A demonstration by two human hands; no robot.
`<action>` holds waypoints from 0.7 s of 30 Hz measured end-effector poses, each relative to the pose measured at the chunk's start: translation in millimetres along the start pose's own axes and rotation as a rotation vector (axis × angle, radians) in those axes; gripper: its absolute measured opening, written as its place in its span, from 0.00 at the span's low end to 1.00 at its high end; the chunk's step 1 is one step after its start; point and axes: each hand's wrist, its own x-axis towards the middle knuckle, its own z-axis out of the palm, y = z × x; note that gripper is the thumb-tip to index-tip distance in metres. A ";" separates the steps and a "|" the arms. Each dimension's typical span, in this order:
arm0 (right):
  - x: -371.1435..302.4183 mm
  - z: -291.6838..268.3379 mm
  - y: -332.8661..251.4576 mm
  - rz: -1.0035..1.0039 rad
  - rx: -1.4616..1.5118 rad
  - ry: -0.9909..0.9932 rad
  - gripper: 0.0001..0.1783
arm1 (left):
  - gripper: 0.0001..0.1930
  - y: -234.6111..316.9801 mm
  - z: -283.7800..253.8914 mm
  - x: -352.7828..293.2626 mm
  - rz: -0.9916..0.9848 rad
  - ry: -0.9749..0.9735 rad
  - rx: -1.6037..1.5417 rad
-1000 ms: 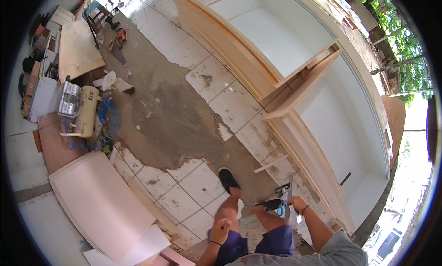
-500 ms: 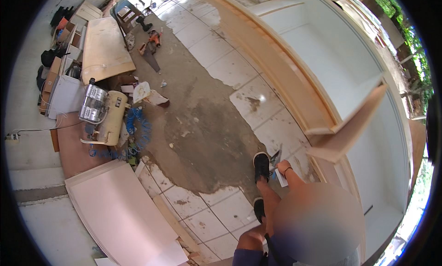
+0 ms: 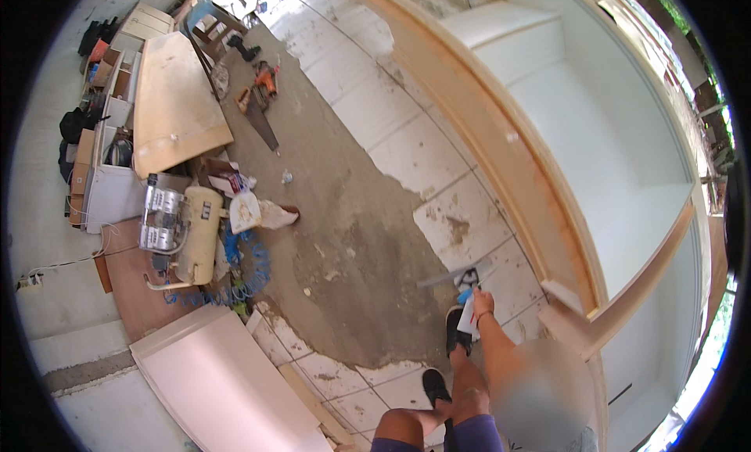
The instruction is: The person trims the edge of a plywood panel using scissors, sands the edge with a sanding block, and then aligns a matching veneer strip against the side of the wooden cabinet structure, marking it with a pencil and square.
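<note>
Grey and long, a flat strip (image 3: 440, 281) juts past the right hand (image 3: 483, 302), whose fingers curl closed on a white piece (image 3: 468, 317) bundled with it, above the right edge of the concrete patch (image 3: 352, 256); the left hand's fingers I can't tell. A cream compressor (image 3: 203, 233) stands by the patch's left edge

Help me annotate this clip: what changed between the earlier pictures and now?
The right hand has moved forward, and the grey strip it carries has swung from pointing ahead to pointing left. The right shoe is now ahead of the left shoe. The left hand, seen at first, is no longer visible. The right hand kept its hold; the air compressor and stacked panels stayed put.
</note>
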 end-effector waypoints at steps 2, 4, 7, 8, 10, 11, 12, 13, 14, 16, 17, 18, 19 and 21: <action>-39.2 2.6 -40.4 0.089 -0.093 0.219 0.36 | 0.31 19.3 -24.3 1.3 0.005 0.026 -0.009; -81.5 -21.5 -71.0 0.089 -0.258 0.132 0.44 | 0.31 37.6 -50.9 1.4 0.016 0.046 -0.030; -132.1 -75.5 -116.8 0.083 -0.381 -0.088 0.47 | 0.31 76.9 -96.3 9.2 0.082 0.069 -0.063; -121.7 -102.7 -100.3 0.002 -0.506 -0.048 0.48 | 0.31 99.3 -107.4 18.0 0.148 0.040 -0.064; -164.1 -121.5 -146.3 -0.060 -0.693 -0.213 0.36 | 0.31 109.5 -144.8 21.0 0.175 0.091 -0.090; -167.6 -137.9 -147.0 -0.155 -0.825 -0.327 0.31 | 0.31 109.9 -162.5 24.5 0.197 0.082 -0.082; -162.0 -160.0 -134.9 -0.252 -0.955 -0.444 0.26 | 0.31 117.4 -173.8 33.6 0.243 0.076 -0.071; -165.6 -166.6 -142.6 -0.337 -1.017 -0.385 0.24 | 0.31 115.2 -187.2 37.6 0.275 0.105 -0.080; -167.5 -172.7 -143.9 -0.401 -1.061 -0.316 0.21 | 0.31 111.1 -198.9 63.7 0.392 0.126 -0.007; -195.6 -173.5 -188.1 -0.414 -0.921 -0.289 0.21 | 0.32 112.8 -213.9 85.9 0.471 0.214 0.012; -208.7 -189.3 -199.1 -0.373 -0.758 -0.232 0.22 | 0.30 157.6 -234.5 56.9 0.397 0.198 -0.156; -222.3 -192.7 -218.1 -0.360 -0.774 -0.226 0.22 | 0.29 211.3 -267.8 7.2 0.322 0.207 -0.328; -250.2 -172.0 -268.0 -0.281 -0.558 -0.315 0.20 | 0.29 208.5 -279.7 19.7 0.382 0.223 -0.403; -269.1 -168.0 -298.2 -0.165 -0.340 -0.362 0.19 | 0.28 231.3 -304.3 30.1 0.483 0.160 -0.450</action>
